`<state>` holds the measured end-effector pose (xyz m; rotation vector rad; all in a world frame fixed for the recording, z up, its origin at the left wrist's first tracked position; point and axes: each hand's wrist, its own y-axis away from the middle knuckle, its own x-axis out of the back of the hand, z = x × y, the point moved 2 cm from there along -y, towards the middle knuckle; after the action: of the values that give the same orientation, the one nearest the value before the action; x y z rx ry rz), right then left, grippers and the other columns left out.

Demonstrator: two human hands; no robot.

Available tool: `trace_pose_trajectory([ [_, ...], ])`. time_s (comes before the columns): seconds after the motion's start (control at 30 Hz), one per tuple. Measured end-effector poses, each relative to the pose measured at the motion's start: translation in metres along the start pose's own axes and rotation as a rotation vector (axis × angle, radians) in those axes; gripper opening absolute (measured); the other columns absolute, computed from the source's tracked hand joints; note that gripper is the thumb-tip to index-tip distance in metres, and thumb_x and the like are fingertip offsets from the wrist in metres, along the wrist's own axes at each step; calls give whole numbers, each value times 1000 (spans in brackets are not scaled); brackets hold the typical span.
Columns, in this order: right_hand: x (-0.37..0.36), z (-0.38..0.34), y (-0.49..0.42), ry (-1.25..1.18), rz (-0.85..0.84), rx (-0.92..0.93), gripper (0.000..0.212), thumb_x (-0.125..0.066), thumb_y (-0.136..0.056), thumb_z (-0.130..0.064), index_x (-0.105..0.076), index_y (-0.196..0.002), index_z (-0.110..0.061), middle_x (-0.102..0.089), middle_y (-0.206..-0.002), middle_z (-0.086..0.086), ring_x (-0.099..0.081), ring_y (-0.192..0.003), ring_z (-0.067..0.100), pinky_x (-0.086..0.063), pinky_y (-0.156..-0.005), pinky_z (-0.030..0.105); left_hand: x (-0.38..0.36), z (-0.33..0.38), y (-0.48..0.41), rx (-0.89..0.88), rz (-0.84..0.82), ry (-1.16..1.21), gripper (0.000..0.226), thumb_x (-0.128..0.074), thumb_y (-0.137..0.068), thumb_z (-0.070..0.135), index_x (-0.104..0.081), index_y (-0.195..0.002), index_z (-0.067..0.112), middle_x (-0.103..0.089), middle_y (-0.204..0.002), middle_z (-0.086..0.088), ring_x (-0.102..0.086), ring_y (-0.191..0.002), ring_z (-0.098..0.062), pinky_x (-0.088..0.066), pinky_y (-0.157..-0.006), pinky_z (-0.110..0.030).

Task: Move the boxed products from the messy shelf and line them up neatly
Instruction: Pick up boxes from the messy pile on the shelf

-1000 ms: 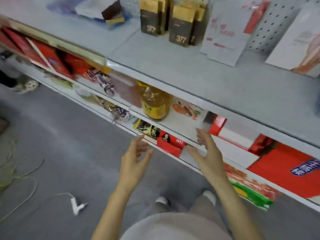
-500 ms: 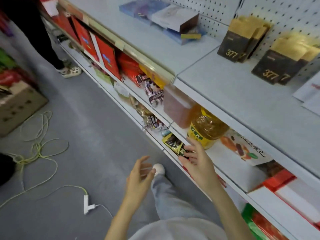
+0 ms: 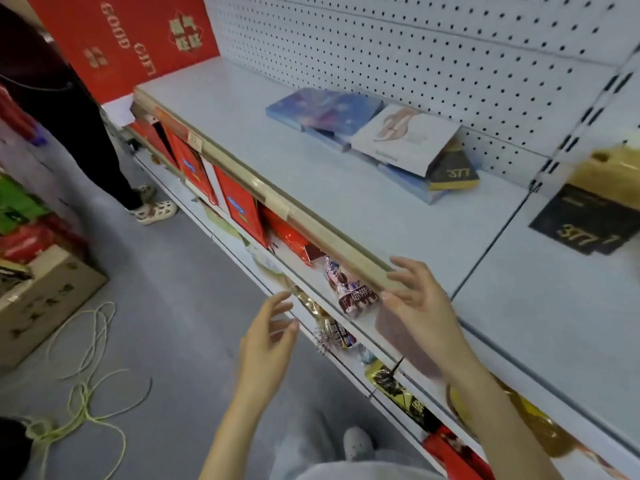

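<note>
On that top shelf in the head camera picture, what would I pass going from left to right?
red GOOD GIFT box → blue flat box → white box → black-and-gold 377 boxes at the far right.

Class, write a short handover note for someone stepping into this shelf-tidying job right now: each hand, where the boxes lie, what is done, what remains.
Left hand: open, holds nothing, out over the aisle in front of the lower shelves.
Right hand: open, holds nothing, at the front edge of the top shelf.
Boxes: a blue box, a white box and a black-and-gold box lie in a jumbled pile at the back of that shelf; the white one tilts over the black-and-gold one.
Done: nothing in this pile lined up yet.
Left: take each box out and set them in a neat row.
</note>
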<state>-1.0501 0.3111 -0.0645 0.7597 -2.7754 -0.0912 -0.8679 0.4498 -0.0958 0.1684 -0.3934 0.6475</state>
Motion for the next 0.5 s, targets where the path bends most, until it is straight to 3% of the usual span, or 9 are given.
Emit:
trace_pose_trajectory([
  [0.17, -1, -18, -86, -109, 266, -49, 35, -64, -90, -11, -56, -119, -28, -63, -112, -3, -66, -96, 13, -54, -78, 23, 1, 2, -95, -62, -97, 90, 41, -59, -90, 5, -56, -117, 36, -63, -110, 12, -64, -89, 0, -48, -75, -9],
  [0.27, -7, -23, -138, -372, 443, -131, 27, -62, -90, -5, -58, -115, -15, -66, -105, 9, -68, -94, 24, -55, -82, 32, 10, 12, -174, -156, -150, 113, 44, -60, -88, 2, -56, -116, 36, -64, -108, 13, -64, -90, 0, -48, -75, -10],
  [0.4, -24, -32, -203, -881, 555, -300, 6, -56, -94, -9, -58, -99, -8, -61, -106, 17, -63, -95, 30, -51, -89, 39, 25, 18, -272, -258, -327, 49, 47, -60, -89, 4, -54, -118, 40, -62, -114, 9, -63, -95, -1, -49, -78, -13],
  [0.5, -36, -37, -243, -1090, 677, -353, 9, -52, -97, -16, -59, -97, -10, -57, -104, 17, -59, -93, 26, -48, -92, 37, 36, 11, -331, -291, -405, -39, 46, -59, -90, 9, -51, -121, 41, -60, -116, 9, -60, -101, -2, -48, -81, -16],
])
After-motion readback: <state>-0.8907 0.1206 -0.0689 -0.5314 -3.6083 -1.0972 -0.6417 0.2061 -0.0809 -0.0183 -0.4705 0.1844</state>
